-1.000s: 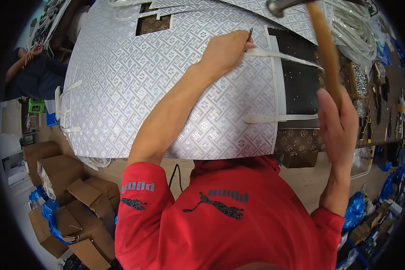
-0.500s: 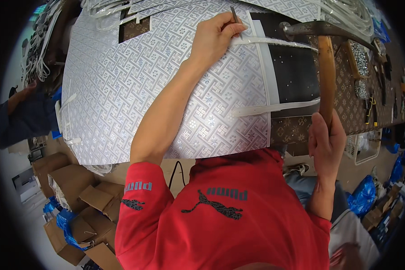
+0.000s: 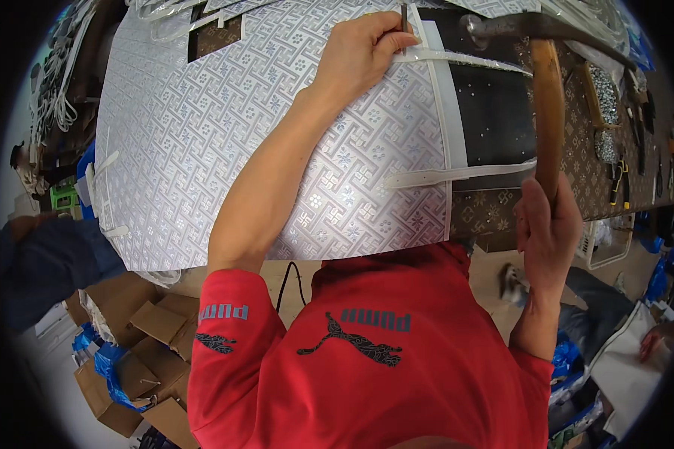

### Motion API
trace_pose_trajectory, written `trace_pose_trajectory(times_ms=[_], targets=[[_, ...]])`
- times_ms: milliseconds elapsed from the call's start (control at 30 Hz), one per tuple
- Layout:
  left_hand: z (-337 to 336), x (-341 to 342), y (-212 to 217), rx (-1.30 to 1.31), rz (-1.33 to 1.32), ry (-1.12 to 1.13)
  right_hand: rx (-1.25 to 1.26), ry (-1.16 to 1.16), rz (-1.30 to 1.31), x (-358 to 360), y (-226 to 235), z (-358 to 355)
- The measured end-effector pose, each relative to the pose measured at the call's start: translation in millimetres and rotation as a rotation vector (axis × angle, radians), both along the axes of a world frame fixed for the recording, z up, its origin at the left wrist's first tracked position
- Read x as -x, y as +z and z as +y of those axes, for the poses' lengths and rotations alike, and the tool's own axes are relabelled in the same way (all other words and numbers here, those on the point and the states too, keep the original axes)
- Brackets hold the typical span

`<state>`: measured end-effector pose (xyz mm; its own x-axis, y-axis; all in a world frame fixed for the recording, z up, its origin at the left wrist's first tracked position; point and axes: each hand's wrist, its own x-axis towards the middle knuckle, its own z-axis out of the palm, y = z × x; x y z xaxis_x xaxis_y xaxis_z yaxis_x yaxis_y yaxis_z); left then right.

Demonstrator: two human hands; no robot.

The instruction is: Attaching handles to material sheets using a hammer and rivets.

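sheet (image 3: 240, 150) with a silver pattern covers much of the table (image 3: 494, 217); its near edge runs along the front of the red top (image 3: 367, 299), its right edge lies beside a black board (image 3: 494, 112). room to move lies between the upper strap (image 3: 464, 60) and the lower strap (image 3: 457, 175), which both cross that right edge. the left hand (image 3: 361, 51) pinches a punch (image 3: 405, 21) at the upper strap's left end; whether the tip touches, i cannot tell. the right hand (image 3: 550, 228) is wrapped round the hammer (image 3: 548, 112), its head right of the punch and apart from it.

half a second ago the punch leaned left; now it stands upright. the dark sleeve (image 3: 60, 258) at left has come lower.

a box (image 3: 603, 93) holds small metal bits; open cartons (image 3: 157, 367) have blue plastic (image 3: 111, 367) among them.
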<state>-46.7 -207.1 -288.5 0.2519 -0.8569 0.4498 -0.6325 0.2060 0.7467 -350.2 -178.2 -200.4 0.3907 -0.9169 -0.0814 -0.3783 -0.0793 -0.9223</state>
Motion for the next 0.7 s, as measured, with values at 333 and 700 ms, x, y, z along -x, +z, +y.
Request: trace_pose_trajectory(times_ms=[333, 700], targets=[[-2.7, 0.8, -6.8, 0.042, -0.131, -0.022, 0.333, 0.266, 0.150, -38.9, 27.2, -51.0], [-18.4, -11.1, -2.9, 0.074, -0.244, 0.241, 0.078, 0.064, 0.048, 33.2, -45.6, 20.8]])
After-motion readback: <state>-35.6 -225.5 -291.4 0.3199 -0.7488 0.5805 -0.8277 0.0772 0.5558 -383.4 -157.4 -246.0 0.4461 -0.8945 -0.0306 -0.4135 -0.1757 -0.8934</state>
